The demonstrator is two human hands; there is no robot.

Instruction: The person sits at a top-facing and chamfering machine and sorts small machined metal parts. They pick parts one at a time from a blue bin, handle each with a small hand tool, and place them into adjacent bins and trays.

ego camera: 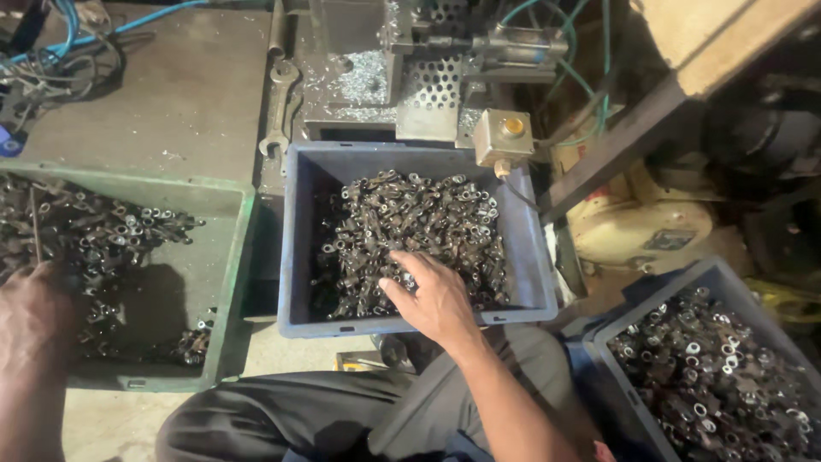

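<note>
— Steel, dark and oily-looking: that is what sits under the right hand [438, 299]. Its fingers [402, 282] are spread and loosely curled over the heap of small metal fittings [410, 227], tips touching the top pieces but closed on nothing.

— How would those pieces handle?

— Each looks small, stiff and light on its own, though a fistful should weigh noticeably. They seem greasy, so likely slippery, and their eyelets and stems tangle together. I would judge a scooping grab from the loose top layer, just ahead of the fingertips, surer than pinching one piece out.

— And what holds them?

— A blue plastic crate [295, 248], whose near rim lies just behind the wrist, above the person's lap.

— The other hand?

— The left hand [34, 308] rests far off to the side at the edge of a green crate [227, 282] with more fittings; it is blurred and partly cut off, so I cannot tell whether it grips anything.

— Further out?

— Beyond the fingertips stands a machine with a perforated plate [432, 85] and a yellow push-button box [505, 137]. To the right of the forearm, a second blue crate [633, 312] holds ring-shaped parts [710, 385].
</note>
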